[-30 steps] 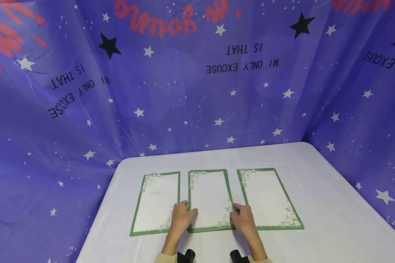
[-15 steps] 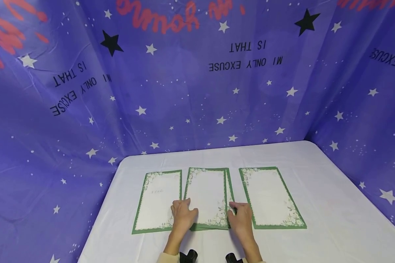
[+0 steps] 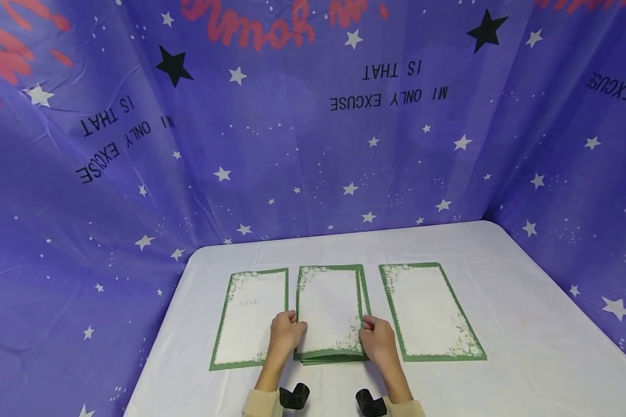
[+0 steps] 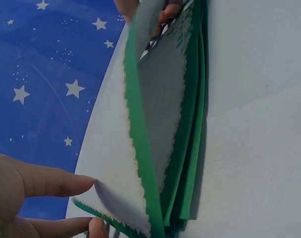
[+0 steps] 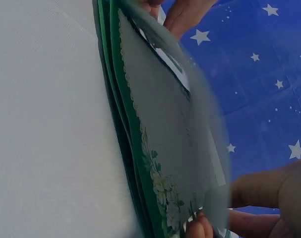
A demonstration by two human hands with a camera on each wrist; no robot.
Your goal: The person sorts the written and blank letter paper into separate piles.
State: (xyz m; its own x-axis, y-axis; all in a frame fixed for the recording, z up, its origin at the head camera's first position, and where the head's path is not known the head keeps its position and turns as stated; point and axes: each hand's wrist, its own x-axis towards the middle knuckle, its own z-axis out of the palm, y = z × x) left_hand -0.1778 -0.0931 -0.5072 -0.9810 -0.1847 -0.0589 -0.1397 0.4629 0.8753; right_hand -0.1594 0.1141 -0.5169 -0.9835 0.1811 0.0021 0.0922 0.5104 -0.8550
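Observation:
Between my hands lies a middle stack of green-bordered, flower-printed paper sheets (image 3: 313, 363). Its top sheet (image 3: 328, 307) is raised at the near edge, with a gap over the sheets beneath. My left hand (image 3: 285, 336) pinches this sheet's left edge; in the left wrist view the thumb (image 4: 66, 183) is above it and fingers below. On the opposite side my right hand (image 3: 379, 340) pinches the right edge. In the right wrist view, the lifted sheet (image 5: 205, 124) is blurred and bowed, over the stack's green edges (image 5: 125, 119).
A matching sheet with faint writing (image 3: 247, 324) lies on the left, partly behind my left hand. To the right lies another bordered sheet (image 3: 430, 313). The white-covered table (image 3: 527, 324) meets a purple star-printed curtain (image 3: 313, 145) behind and at both sides.
The top sheet first shifted left off the tidy stack, baring a strip at the right. Now it has come slightly back right, and its near edge has risen. Both hands stay at its sides.

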